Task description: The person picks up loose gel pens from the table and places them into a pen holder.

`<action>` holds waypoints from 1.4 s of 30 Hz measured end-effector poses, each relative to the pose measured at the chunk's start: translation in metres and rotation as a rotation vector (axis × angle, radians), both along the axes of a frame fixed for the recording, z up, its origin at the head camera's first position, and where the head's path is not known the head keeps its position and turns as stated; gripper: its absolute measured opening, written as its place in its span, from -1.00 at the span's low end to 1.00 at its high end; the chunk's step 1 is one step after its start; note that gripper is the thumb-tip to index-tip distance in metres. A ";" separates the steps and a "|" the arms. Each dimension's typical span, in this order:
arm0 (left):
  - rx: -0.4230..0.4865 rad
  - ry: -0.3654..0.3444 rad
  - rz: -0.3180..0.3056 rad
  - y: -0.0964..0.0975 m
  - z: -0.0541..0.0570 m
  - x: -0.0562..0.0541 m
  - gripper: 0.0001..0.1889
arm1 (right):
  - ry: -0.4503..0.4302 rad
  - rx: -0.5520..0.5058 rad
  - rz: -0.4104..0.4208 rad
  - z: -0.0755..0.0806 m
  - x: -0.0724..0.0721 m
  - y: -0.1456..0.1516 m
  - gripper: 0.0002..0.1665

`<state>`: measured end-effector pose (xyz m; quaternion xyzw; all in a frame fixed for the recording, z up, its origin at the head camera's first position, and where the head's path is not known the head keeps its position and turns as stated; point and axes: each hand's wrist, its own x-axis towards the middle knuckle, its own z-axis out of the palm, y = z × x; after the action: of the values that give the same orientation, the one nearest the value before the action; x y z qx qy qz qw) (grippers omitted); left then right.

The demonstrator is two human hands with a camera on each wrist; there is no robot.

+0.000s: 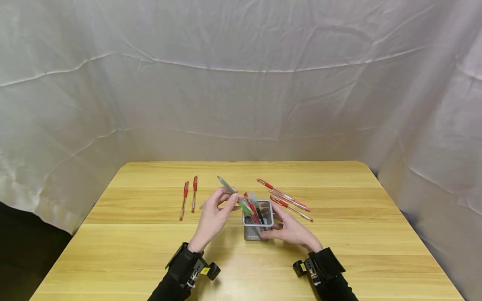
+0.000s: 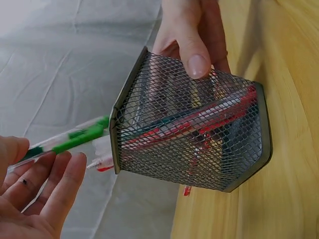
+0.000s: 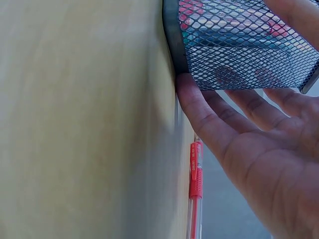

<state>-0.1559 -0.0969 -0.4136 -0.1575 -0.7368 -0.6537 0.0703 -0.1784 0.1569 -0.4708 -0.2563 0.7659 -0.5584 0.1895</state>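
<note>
A black wire-mesh pen holder [image 1: 257, 234] stands on the table with red pens [image 1: 255, 212] and a dark pen [image 1: 260, 211] leaning inside. My right hand [image 1: 291, 229] grips its right side, thumb at the near wall and fingers round the far side. In the right wrist view, a fingertip [image 3: 187, 84] lies against the holder's bottom rim. My left hand [image 1: 214, 217] pinches a green gel pen [image 1: 227, 186] between thumb and fingers. The pen slants, its bright green end [image 2: 82, 137] at the holder's open top in the left wrist view.
Two red pens [image 1: 184, 200] lie side by side on the wooden table [image 1: 132, 251] to the left. Several red pens [image 1: 288, 200] lie slanted at the right, beyond my right hand. A clear tip [image 1: 201, 206] pokes out beside my left hand. Grey cloth [image 1: 241, 100] hangs behind the table.
</note>
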 end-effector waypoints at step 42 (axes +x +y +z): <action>-0.527 0.266 0.188 0.015 -0.023 0.004 -0.90 | 0.012 -0.023 0.014 -0.001 0.001 0.000 0.08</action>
<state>-0.1516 -0.0815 -0.4365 -0.1858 -0.8766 -0.4044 0.1830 -0.1779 0.1566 -0.4717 -0.2672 0.7589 -0.5641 0.1858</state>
